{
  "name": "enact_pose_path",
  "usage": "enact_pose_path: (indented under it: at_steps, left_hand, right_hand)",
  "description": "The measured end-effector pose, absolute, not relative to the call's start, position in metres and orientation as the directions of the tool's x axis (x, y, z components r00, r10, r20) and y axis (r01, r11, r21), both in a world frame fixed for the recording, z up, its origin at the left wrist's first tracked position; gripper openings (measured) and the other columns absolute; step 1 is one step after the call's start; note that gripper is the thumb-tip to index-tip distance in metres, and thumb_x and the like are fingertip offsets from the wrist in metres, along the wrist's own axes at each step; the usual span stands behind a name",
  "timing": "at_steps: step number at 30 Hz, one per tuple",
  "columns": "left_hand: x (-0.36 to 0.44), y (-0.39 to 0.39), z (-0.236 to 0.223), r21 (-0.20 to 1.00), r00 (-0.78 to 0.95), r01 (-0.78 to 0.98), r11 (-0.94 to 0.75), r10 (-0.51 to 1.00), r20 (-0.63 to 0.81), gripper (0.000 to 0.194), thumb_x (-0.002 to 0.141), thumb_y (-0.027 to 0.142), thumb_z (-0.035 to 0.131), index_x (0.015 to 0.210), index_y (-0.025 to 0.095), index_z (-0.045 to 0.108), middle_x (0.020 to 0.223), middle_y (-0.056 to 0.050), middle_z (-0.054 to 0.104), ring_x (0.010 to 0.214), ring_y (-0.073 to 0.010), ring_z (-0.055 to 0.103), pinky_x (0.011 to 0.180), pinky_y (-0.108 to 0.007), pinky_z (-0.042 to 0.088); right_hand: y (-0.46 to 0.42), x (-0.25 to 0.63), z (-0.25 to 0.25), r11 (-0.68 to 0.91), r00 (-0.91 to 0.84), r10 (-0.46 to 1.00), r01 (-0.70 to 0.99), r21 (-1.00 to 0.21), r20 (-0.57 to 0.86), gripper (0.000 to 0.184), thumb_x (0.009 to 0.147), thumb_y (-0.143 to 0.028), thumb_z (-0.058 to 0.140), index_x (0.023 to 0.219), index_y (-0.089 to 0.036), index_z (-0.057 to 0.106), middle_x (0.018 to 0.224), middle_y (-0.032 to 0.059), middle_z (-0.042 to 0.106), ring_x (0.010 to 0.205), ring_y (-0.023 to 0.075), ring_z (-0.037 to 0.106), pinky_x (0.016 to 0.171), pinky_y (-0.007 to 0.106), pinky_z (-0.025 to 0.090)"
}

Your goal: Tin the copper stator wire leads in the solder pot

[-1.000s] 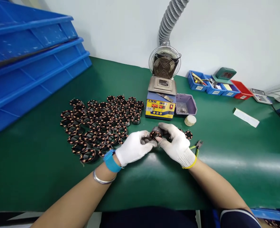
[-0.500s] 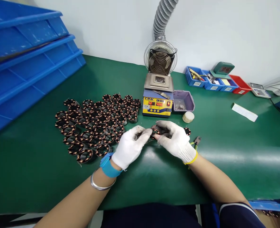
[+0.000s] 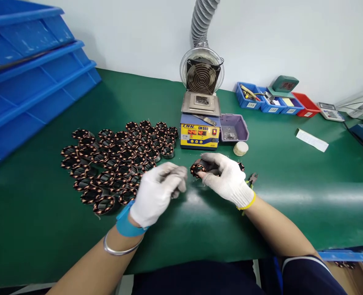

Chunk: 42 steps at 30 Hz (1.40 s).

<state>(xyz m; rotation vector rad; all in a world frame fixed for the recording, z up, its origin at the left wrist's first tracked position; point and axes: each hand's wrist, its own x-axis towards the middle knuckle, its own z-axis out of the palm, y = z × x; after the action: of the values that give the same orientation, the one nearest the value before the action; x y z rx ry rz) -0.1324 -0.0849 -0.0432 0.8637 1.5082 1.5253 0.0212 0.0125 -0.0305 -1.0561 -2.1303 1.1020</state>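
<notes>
Both my hands wear white knit gloves. My right hand [image 3: 227,178] grips a dark ring-shaped stator with copper windings [image 3: 197,168] just above the green mat, in front of the solder pot. My left hand [image 3: 158,191] is a short way to the left of it, blurred by motion, fingers curled and apart from the stator; I cannot make out anything in them. Left of that hand lies a spread of several wound stators [image 3: 116,157] on the mat. One more stator [image 3: 240,166] peeks out behind my right hand.
A blue-and-yellow solder pot [image 3: 200,130] with a fan and grey hose [image 3: 202,76] stands behind my hands. Beside it sit a purple tray [image 3: 237,129] and a white roll [image 3: 240,148]. Cutters [image 3: 251,179] lie right of my right hand. Stacked blue crates [image 3: 30,78] fill the left; small bins [image 3: 270,102] are far right.
My left hand has let go of the stator and pulled back to the left and toward me. My right hand keeps hold of the stator. The view has drifted slightly.
</notes>
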Motion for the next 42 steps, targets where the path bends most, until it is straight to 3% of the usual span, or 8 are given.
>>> enact_pose_path:
  at_steps: [3, 7, 11, 15, 22, 31, 38, 42]
  left_hand:
    - [-0.142, -0.087, -0.047, 0.979, -0.661, -0.116, -0.171, 0.748, 0.052, 0.021, 0.079, 0.038, 0.061, 0.074, 0.018, 0.056, 0.057, 0.002, 0.057, 0.045, -0.0102, 0.052, 0.037, -0.019, 0.035]
    - [-0.134, -0.085, -0.065, 0.995, -0.58, -0.006, -0.096, 0.811, 0.074, 0.04, 0.09, 0.051, 0.043, 0.079, 0.016, 0.058, 0.058, 0.0, 0.058, 0.044, -0.0098, 0.049, 0.04, -0.021, 0.036]
    - [-0.111, -0.077, -0.084, 0.965, -0.306, 0.262, -0.024, 0.946, 0.106, 0.03, 0.087, 0.045, 0.051, 0.076, 0.018, 0.059, 0.065, -0.002, 0.063, 0.057, -0.0129, 0.055, 0.055, -0.025, 0.043]
    - [-0.106, -0.071, -0.092, 0.859, -0.098, 0.512, -0.02, 0.992, 0.081, 0.027, 0.088, 0.041, 0.051, 0.076, 0.02, 0.063, 0.072, -0.002, 0.067, 0.067, -0.0154, 0.059, 0.063, -0.027, 0.041]
    - [-0.116, -0.07, -0.09, 0.797, -0.051, 0.604, 0.003, 0.998, 0.034, 0.028, 0.088, 0.043, 0.048, 0.083, 0.022, 0.065, 0.075, -0.002, 0.068, 0.067, -0.0173, 0.06, 0.061, -0.028, 0.04]
    - [-0.115, -0.07, -0.085, 0.771, -0.02, 0.637, 0.01, 1.0, 0.004, 0.023, 0.086, 0.039, 0.05, 0.085, 0.023, 0.066, 0.08, -0.003, 0.07, 0.07, -0.0196, 0.063, 0.062, -0.029, 0.042]
    - [-0.115, -0.071, -0.086, 0.782, -0.022, 0.623, 0.024, 1.0, -0.013, 0.023, 0.085, 0.04, 0.051, 0.088, 0.023, 0.066, 0.083, -0.004, 0.071, 0.074, -0.0215, 0.064, 0.066, -0.033, 0.045]
    - [-0.116, -0.07, -0.092, 0.878, -0.118, 0.477, 0.041, 0.993, 0.018, 0.026, 0.083, 0.04, 0.055, 0.095, 0.02, 0.066, 0.088, -0.005, 0.072, 0.08, -0.0213, 0.065, 0.073, -0.034, 0.05]
  right_hand:
    - [0.012, 0.022, -0.028, 0.336, -0.555, 0.829, 0.404, -0.851, 0.064, 0.044, 0.071, -0.03, 0.069, 0.115, -0.024, 0.064, 0.1, 0.0029, 0.07, 0.073, 0.0138, 0.067, 0.07, 0.028, 0.057]
    - [0.032, 0.015, -0.011, 0.416, -0.526, 0.839, 0.449, -0.791, 0.142, 0.046, 0.073, -0.03, 0.069, 0.117, -0.022, 0.063, 0.101, 0.0035, 0.07, 0.081, 0.0162, 0.067, 0.076, 0.03, 0.056]
    - [0.091, -0.014, 0.032, 0.687, -0.589, 0.726, 0.596, -0.414, 0.356, 0.043, 0.079, -0.032, 0.063, 0.12, -0.021, 0.061, 0.112, 0.0046, 0.065, 0.104, 0.0237, 0.06, 0.092, 0.041, 0.049]
    - [0.156, -0.066, 0.077, 0.683, -0.639, 0.689, 0.73, -0.011, 0.343, 0.041, 0.084, -0.032, 0.057, 0.124, -0.019, 0.057, 0.118, 0.0092, 0.059, 0.112, 0.0321, 0.054, 0.092, 0.051, 0.045]
    - [0.192, -0.13, 0.09, 0.617, -0.684, 0.697, 0.724, 0.308, 0.213, 0.037, 0.083, -0.014, 0.058, 0.119, -0.007, 0.059, 0.117, 0.0172, 0.056, 0.112, 0.0373, 0.054, 0.091, 0.054, 0.042]
    - [0.197, -0.14, 0.07, 0.564, -0.675, 0.723, 0.701, 0.436, 0.148, 0.047, 0.073, -0.014, 0.069, 0.118, -0.003, 0.061, 0.109, 0.0241, 0.061, 0.102, 0.039, 0.061, 0.077, 0.054, 0.05]
    - [0.2, -0.137, 0.074, 0.595, -0.693, 0.705, 0.693, 0.406, 0.149, 0.046, 0.071, -0.008, 0.063, 0.117, -0.009, 0.063, 0.113, 0.0208, 0.062, 0.103, 0.0391, 0.061, 0.078, 0.053, 0.051]
    - [0.194, -0.117, 0.088, 0.6, -0.659, 0.703, 0.751, 0.275, 0.266, 0.037, 0.077, -0.016, 0.061, 0.114, -0.011, 0.064, 0.112, 0.0171, 0.063, 0.104, 0.0346, 0.061, 0.082, 0.05, 0.05]
